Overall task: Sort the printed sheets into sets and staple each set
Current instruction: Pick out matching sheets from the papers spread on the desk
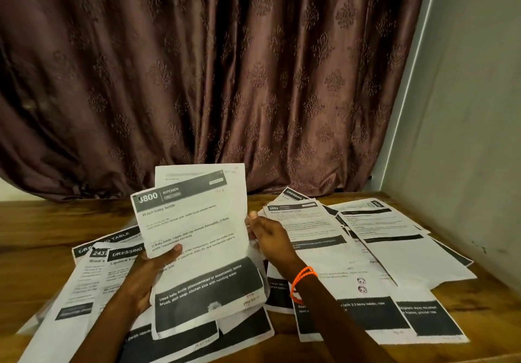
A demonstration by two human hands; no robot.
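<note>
Sorting stage, early by the look of it: no stapler in view, no stapled set visible, sheets lie loose all over the wooden table (352, 197). Stapling all left to do, I'd judge.

Left hand (153, 274) grips a small held stack (194, 238) from its lower left edge, thumb on the front page headed "KITCHEN / Wash baby bottle"; at least one more page peeks out behind the top. Right hand (267, 234), orange band at the wrist, pinches the stack's right edge with fingertips, probably to peel or check a page.

Left pile (93, 275) with "DRESSING" headers sits just outside and under the left hand. Right spread (375, 247) fans out beyond the right hand, overlapping, unsorted-looking. More sheets lie under both forearms.
</note>
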